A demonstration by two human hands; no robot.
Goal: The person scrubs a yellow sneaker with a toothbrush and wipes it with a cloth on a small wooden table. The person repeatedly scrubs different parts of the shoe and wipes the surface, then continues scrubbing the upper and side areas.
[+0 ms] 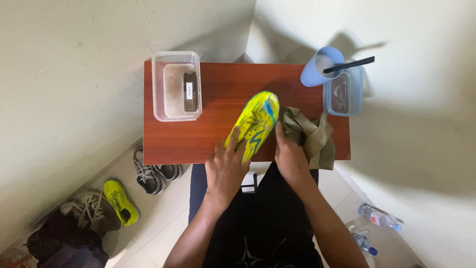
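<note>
A neon yellow shoe [256, 121] with blue markings lies sole-up across the front of a small reddish wooden table [218, 94]. My left hand [225, 166] grips its near end from the left side. My right hand [291, 156] holds a crumpled olive-grey cloth [311, 135] pressed against the shoe's right side.
A clear plastic tub [177, 86] with a dark block inside stands at the table's back left. A light blue cup [321, 66] holding a black brush handle and a small blue tub [343, 92] are at the back right. Several shoes [119, 198] lie on the floor left; water bottles [379, 217] right.
</note>
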